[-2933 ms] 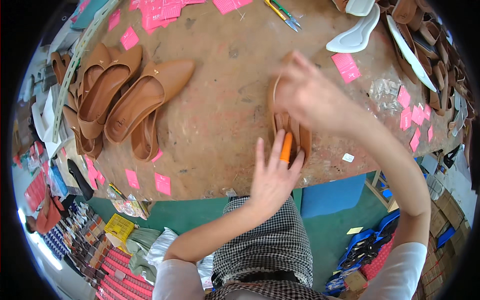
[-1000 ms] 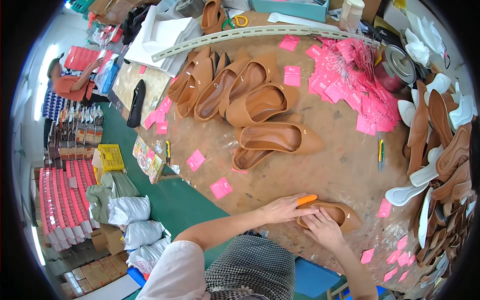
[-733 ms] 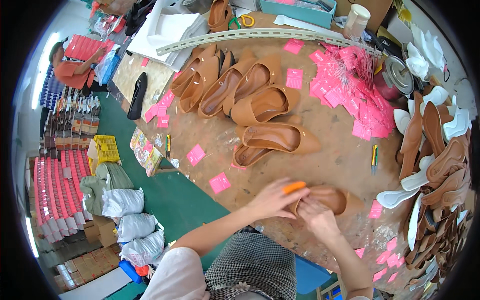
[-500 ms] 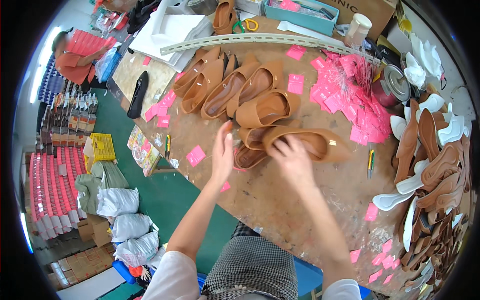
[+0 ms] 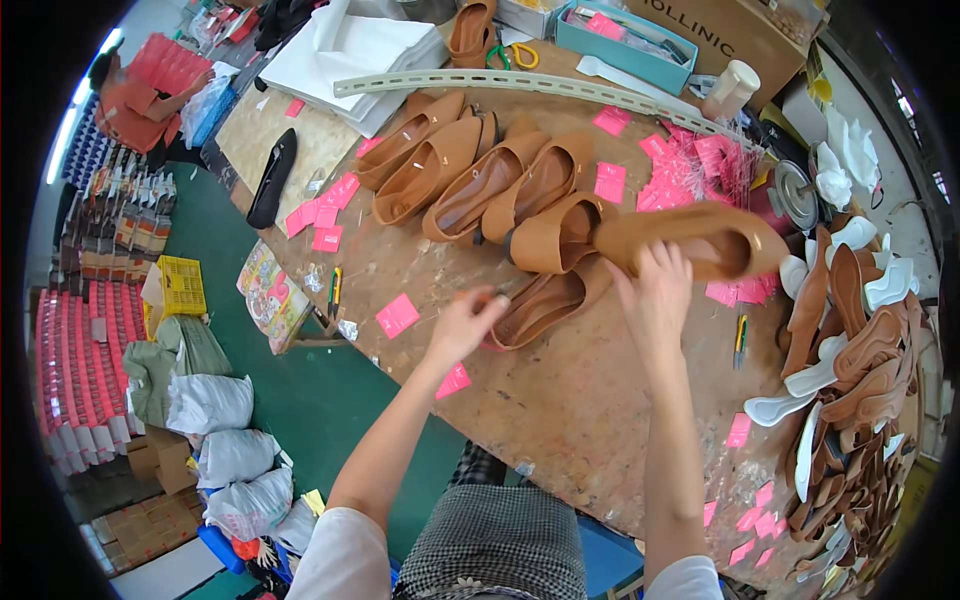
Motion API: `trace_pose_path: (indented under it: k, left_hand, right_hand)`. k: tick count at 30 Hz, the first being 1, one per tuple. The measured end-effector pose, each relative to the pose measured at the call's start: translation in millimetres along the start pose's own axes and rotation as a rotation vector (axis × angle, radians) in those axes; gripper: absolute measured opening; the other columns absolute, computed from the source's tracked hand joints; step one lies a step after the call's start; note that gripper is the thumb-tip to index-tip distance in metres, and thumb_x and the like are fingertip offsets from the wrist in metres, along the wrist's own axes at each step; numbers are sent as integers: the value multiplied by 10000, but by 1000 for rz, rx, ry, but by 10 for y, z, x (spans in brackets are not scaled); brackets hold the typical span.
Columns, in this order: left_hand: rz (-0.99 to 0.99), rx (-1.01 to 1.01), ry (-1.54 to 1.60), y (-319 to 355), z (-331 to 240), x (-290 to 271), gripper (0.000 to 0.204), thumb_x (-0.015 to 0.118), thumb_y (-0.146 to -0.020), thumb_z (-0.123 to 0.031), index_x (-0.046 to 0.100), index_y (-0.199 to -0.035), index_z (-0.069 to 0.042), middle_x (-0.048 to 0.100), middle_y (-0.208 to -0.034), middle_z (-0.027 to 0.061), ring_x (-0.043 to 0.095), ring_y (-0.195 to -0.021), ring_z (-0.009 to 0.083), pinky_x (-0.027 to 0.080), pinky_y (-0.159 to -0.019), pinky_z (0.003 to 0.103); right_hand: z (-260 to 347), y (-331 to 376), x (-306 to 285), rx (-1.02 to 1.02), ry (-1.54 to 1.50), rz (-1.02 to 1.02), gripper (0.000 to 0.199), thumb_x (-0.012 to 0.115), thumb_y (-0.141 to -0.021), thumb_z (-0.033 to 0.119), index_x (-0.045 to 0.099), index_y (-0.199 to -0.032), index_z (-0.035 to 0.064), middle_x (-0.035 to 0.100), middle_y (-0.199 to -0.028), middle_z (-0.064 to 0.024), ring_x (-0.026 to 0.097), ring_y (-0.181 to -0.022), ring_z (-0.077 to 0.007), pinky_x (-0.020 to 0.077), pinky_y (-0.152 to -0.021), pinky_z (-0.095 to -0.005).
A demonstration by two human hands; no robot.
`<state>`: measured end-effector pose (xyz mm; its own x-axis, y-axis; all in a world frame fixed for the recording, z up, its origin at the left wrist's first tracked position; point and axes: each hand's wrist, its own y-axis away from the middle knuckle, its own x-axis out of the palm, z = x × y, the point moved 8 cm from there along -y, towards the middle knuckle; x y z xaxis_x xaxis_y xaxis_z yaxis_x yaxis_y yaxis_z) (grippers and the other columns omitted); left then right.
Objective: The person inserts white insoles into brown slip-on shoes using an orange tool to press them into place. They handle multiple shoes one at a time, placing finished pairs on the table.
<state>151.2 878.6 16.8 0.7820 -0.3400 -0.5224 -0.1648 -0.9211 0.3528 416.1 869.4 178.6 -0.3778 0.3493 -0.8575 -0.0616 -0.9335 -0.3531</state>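
Tan shoe (image 5: 700, 225) in the right hand (image 5: 658, 300) was blurred, its outline soft toward the toe; underside out of sight. It covered part of the pink tag pile (image 5: 705, 160); print on the tags too small to read. Left hand (image 5: 465, 322) lay at the heel of a nearer shoe (image 5: 545, 308); whether it touched, could not tell. Dark spot at a fingertip, too small to identify. Far left: co-worker in an orange top (image 5: 135, 115), hands too small to make out. Far side: brown carton (image 5: 715, 40) cut off by the upper edge of view. Right: heap of shoe parts (image 5: 825, 495) overlapped, many pieces buried. Near: checked garment (image 5: 500, 535) cut off below; blue seat (image 5: 603, 550) partly under the table (image 5: 590, 410).
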Motion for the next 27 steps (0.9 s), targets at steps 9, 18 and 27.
trace_pose_path:
  k: [9, 18, 27]
  left_hand:
    - [186, -114, -437, -17, -423, 404, 343, 514, -961, -281, 661, -1098, -4, 633, -1159, 248, 614, -1065, 429, 504, -898, 489]
    - [419, -468, 886, 870, 208, 721, 512, 509, -1007, -322, 477, -1439, -49, 592, -1344, 124, 550, -1231, 241, 432, -1035, 365]
    - [511, -433, 958, 2000, 340, 934, 768, 632, -959, -388, 290, -1527, 0, 422, -1508, 161, 427, -1380, 251, 372, -1136, 376]
  right_hand:
    - [547, 50, 947, 266, -380, 122, 564, 779, -763, 510, 715, -991, -2, 700, -993, -165, 591, -1025, -340, 425, -878, -473]
    - [535, 853, 203, -37, -138, 280, 357, 778, -762, 324, 735, -972, 38, 699, -905, -126, 602, -924, -314, 413, -830, -458]
    - [1420, 2009, 40, -379, -583, 853, 297, 690, -884, 328, 723, -1012, 63, 691, -966, -72, 579, -1098, -255, 432, -933, -427]
